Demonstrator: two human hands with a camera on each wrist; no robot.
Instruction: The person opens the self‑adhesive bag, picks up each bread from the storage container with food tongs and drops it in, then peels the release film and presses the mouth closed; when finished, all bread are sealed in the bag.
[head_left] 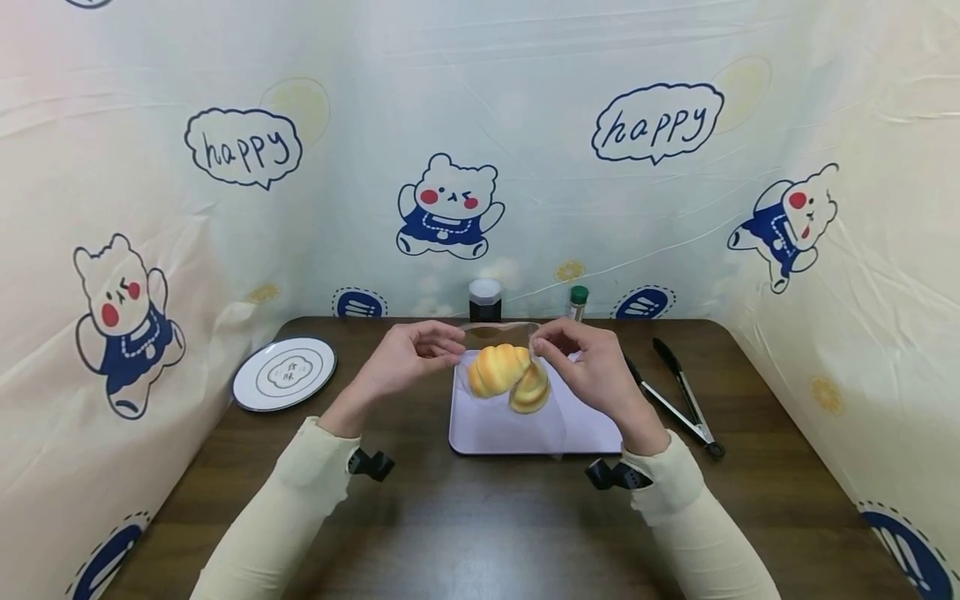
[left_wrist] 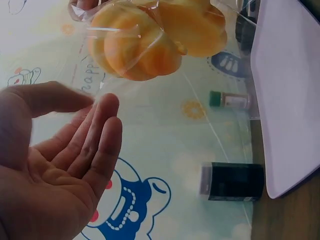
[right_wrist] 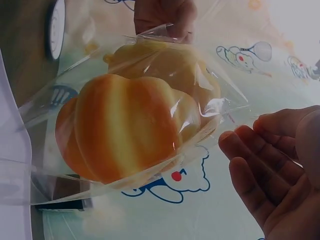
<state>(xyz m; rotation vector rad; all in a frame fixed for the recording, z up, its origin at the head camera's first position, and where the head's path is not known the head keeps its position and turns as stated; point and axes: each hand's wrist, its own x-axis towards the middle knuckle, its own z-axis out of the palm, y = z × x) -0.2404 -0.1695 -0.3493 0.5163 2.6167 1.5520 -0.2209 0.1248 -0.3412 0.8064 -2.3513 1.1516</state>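
Note:
A clear plastic bag (head_left: 491, 421) hangs between both hands, above the tray. Two bread rolls lie inside it: a ridged, croissant-like roll (head_left: 498, 370) and a paler, twisted roll (head_left: 530, 388) against its right side. My left hand (head_left: 416, 357) pinches the bag's upper left edge between thumb and forefinger; its other fingers (left_wrist: 102, 155) extend loosely. At the upper right edge, the thumb and forefinger of my right hand (head_left: 588, 362) pinch the film. In the right wrist view, the croissant-like roll (right_wrist: 127, 130) partly hides the other one.
Beneath the bag lies a pale lilac tray (head_left: 588, 421). Black-and-steel tongs (head_left: 688, 408) rest right of it, and a white plate (head_left: 253, 385) is at the left. Behind stand a dark jar (head_left: 485, 308) with a whitish lid and a small green-capped bottle (head_left: 577, 304).

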